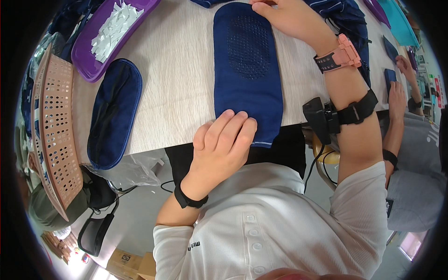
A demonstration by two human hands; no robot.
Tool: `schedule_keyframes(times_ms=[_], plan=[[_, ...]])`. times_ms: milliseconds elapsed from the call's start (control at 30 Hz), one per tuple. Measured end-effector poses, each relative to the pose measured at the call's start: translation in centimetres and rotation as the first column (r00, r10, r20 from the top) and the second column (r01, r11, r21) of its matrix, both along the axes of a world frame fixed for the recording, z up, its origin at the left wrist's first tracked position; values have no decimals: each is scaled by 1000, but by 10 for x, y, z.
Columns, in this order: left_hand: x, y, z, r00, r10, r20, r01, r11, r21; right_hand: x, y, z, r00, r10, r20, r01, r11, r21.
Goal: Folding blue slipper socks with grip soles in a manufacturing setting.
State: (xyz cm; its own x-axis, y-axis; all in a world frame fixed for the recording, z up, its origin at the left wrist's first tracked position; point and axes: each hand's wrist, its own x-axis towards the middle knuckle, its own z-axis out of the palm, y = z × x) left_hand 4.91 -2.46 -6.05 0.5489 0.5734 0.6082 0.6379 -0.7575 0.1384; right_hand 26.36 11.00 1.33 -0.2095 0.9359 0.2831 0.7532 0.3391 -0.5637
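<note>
One round-ended navy cloth point(247, 100), dotted patch point(249, 46); left fingers point(231, 125), right fingers point(264, 9) touching.

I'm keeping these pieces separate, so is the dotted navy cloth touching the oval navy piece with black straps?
Apart: the head view shows a broad strip of pale tabletop between the dotted cloth and the oval piece.

The ribbed shirt point(280, 210) is white; the left wristband point(190, 199), black; the right watch point(346, 52), pink and black.

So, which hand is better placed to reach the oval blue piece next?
Likely the left hand, nearer the oval piece; the right hand is at the far end of the dotted cloth.
</note>
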Motion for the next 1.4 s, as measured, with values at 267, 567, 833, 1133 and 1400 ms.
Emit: schedule_keyframes(times_ms=[267, 567, 833, 1133, 1400], plan=[[0, 3, 0, 1000, 5, -11, -5, 999, 33, 5, 7, 4, 999, -25, -44, 21, 995, -97], [-1, -1, 4, 1000, -29, -7, 29, 999, 20, 26, 8, -16, 992, -10, 123, 12, 1000, -16], [-2, -1, 2, 1000, -8, -9, 8, 1000, 20, 8, 5, -21, 995, -58, 87, 54, 997, 49], [-3, -1, 4, 1000, -14, -10, 14, 1000, 15, 9, 6, -24, 957, -108, 271, 60, 982, 177], [0, 0, 5, 1000, 24, 0, -24, 999, 39, 0, 4, -20, 956, 17, 292, -99, 959, 266]])
